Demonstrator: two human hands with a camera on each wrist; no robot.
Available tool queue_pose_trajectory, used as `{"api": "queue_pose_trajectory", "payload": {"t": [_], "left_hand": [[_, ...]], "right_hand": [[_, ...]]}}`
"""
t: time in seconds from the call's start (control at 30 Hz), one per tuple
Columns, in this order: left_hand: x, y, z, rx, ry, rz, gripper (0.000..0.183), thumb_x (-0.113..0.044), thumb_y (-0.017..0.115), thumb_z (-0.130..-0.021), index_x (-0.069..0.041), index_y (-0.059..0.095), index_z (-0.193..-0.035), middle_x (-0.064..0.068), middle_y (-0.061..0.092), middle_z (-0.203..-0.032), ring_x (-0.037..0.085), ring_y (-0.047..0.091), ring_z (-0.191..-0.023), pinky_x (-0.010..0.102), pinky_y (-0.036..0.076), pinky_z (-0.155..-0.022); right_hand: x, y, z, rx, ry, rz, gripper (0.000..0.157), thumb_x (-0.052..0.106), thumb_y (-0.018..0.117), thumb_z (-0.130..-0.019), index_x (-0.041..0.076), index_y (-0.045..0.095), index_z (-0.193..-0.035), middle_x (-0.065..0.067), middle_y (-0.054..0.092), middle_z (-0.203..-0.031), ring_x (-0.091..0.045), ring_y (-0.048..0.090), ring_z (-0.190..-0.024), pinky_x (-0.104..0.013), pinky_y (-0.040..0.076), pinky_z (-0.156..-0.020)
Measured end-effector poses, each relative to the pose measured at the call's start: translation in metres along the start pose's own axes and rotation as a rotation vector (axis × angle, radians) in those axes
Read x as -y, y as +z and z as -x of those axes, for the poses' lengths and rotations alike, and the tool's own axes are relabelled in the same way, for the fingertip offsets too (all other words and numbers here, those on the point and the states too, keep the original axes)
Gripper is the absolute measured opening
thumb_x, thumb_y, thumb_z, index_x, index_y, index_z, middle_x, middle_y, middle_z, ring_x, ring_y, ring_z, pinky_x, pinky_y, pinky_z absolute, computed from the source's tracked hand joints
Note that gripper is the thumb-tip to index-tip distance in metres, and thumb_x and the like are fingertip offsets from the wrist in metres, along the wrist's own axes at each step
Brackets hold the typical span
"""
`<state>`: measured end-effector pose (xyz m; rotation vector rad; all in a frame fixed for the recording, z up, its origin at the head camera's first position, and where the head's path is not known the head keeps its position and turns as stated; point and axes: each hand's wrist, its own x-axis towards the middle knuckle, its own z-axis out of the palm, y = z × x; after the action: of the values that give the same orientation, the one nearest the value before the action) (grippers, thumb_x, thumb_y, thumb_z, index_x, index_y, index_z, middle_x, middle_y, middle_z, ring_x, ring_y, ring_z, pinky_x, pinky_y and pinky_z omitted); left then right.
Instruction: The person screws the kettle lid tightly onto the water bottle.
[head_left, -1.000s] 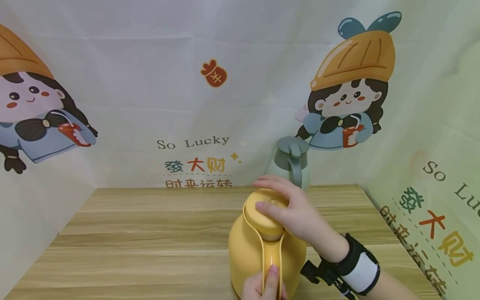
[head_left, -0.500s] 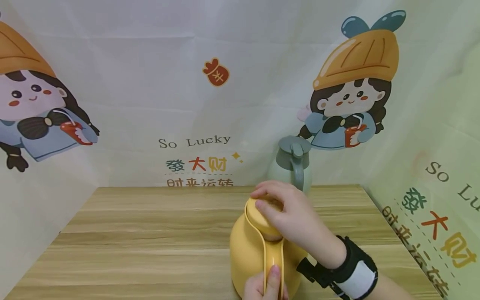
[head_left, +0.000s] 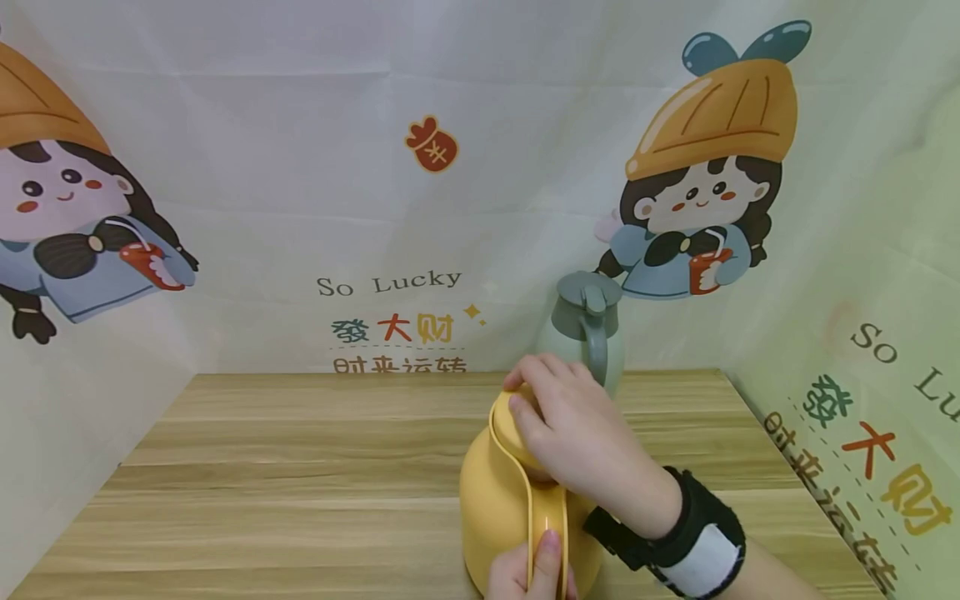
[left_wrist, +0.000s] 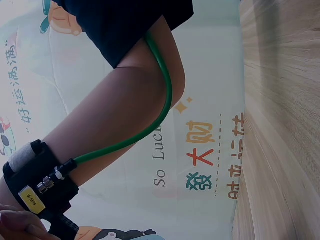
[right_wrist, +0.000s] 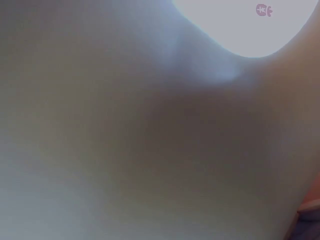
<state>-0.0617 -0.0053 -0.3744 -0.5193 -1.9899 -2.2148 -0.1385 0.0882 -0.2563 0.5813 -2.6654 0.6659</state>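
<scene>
A yellow vacuum jug (head_left: pixel 486 500) stands upright on the wooden table, its handle (head_left: pixel 549 503) facing me. Low on that handle, my left hand (head_left: pixel 546 568) grips with the thumb laid along it. My right hand (head_left: pixel 576 429) holds the round yellow lid (head_left: pixel 516 435) from above, thumb on the near side and fingers curled over the far edge. Much of the lid is hidden beneath that hand. The left wrist view shows the right forearm (left_wrist: pixel 110 115) and part of the right hand (left_wrist: pixel 19 222). In the right wrist view, a blurred close surface hides the fingers.
Behind the right hand stands a pale green jug (head_left: pixel 611 358) with a grey-green lid, near the table's back edge. Printed cloth (head_left: pixel 262 167) surrounds the wooden table (head_left: pixel 300 492) at the back and sides. A black strap with a camera mount (head_left: pixel 693 537) circles the right wrist.
My right hand has turned on the lid, its fingers curling further over the far edge and the wrist shifting slightly left. My left hand keeps its grip on the handle.
</scene>
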Motion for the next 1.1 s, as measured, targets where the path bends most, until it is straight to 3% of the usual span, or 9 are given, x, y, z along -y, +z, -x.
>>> {"api": "queue_pose_trajectory", "payload": {"t": [0.17,0.33,0.47,0.6,0.73,0.83,0.93,1.0,1.1], "left_hand": [[0.0,0.0,0.0,0.001,0.033,-0.004,0.048,-0.005,0.038,-0.099,0.003,0.054,-0.054,0.018,0.047,-0.045,-0.004,0.041,-0.044,0.011,0.035,-0.039],[0.0,-0.001,0.0,0.014,0.018,0.004,0.049,-0.007,0.037,-0.099,0.003,0.054,-0.054,0.018,0.048,-0.045,-0.004,0.041,-0.044,0.012,0.036,-0.039],[0.0,-0.002,-0.001,0.009,-0.03,0.023,0.049,-0.008,0.038,-0.099,0.004,0.054,-0.054,0.019,0.047,-0.045,-0.003,0.04,-0.043,0.01,0.035,-0.039],[0.0,-0.003,-0.001,0.012,-0.073,0.032,0.05,-0.011,0.039,-0.099,0.004,0.054,-0.054,0.019,0.048,-0.045,-0.002,0.04,-0.042,0.01,0.035,-0.04],[0.0,-0.003,0.0,0.018,-0.063,0.027,0.05,-0.01,0.038,-0.1,0.004,0.054,-0.054,0.019,0.047,-0.045,-0.002,0.041,-0.042,0.01,0.035,-0.04],[0.0,-0.003,0.0,0.019,-0.022,0.021,0.049,-0.008,0.038,-0.099,0.004,0.054,-0.054,0.02,0.047,-0.045,-0.003,0.04,-0.043,0.01,0.035,-0.04],[0.0,-0.002,0.0,0.023,0.01,0.022,0.049,-0.006,0.037,-0.099,0.005,0.053,-0.054,0.02,0.046,-0.045,-0.004,0.04,-0.043,0.01,0.035,-0.039],[0.0,-0.001,0.0,0.026,0.008,0.031,0.05,-0.006,0.037,-0.099,0.005,0.053,-0.054,0.021,0.046,-0.045,-0.004,0.04,-0.043,0.009,0.034,-0.039],[0.0,-0.001,0.0,0.023,-0.005,0.038,0.05,-0.007,0.037,-0.099,0.005,0.053,-0.054,0.022,0.045,-0.044,-0.004,0.04,-0.042,0.009,0.034,-0.038]], "right_hand": [[-0.001,-0.002,-0.004,0.028,0.011,-0.016,0.013,0.023,0.053,-0.09,0.018,0.056,-0.101,0.002,0.053,-0.104,-0.022,0.045,-0.092,-0.038,0.041,-0.078],[-0.01,-0.006,-0.009,0.058,-0.029,-0.085,0.017,0.026,0.059,-0.088,0.018,0.059,-0.103,0.002,0.055,-0.104,-0.022,0.045,-0.097,-0.04,0.039,-0.081],[-0.022,-0.01,-0.014,0.085,-0.112,-0.195,0.024,0.029,0.062,-0.088,0.017,0.059,-0.108,0.003,0.057,-0.11,-0.02,0.045,-0.106,-0.042,0.037,-0.088],[-0.038,-0.015,-0.022,0.126,-0.283,-0.302,0.033,0.029,0.063,-0.087,0.02,0.055,-0.118,0.007,0.053,-0.12,-0.014,0.042,-0.115,-0.042,0.035,-0.095],[-0.053,-0.02,-0.032,0.246,-0.489,-0.426,0.046,0.031,0.067,-0.084,0.023,0.05,-0.127,0.005,0.045,-0.132,-0.015,0.033,-0.124,-0.044,0.029,-0.1],[-0.062,-0.022,-0.037,0.407,-0.594,-0.549,0.061,0.047,0.069,-0.078,0.02,0.049,-0.129,0.0,0.041,-0.137,-0.02,0.027,-0.129,-0.047,0.023,-0.103],[-0.068,-0.023,-0.039,0.562,-0.653,-0.632,0.078,0.06,0.067,-0.07,0.016,0.048,-0.131,-0.004,0.039,-0.139,-0.024,0.019,-0.133,-0.049,0.016,-0.105],[-0.071,-0.023,-0.039,0.64,-0.672,-0.658,0.081,0.06,0.068,-0.069,0.014,0.046,-0.133,-0.007,0.036,-0.141,-0.025,0.015,-0.134,-0.05,0.013,-0.106],[-0.073,-0.024,-0.039,0.66,-0.68,-0.623,0.079,0.056,0.07,-0.07,0.015,0.046,-0.133,-0.005,0.034,-0.142,-0.024,0.014,-0.134,-0.049,0.013,-0.106]]}}
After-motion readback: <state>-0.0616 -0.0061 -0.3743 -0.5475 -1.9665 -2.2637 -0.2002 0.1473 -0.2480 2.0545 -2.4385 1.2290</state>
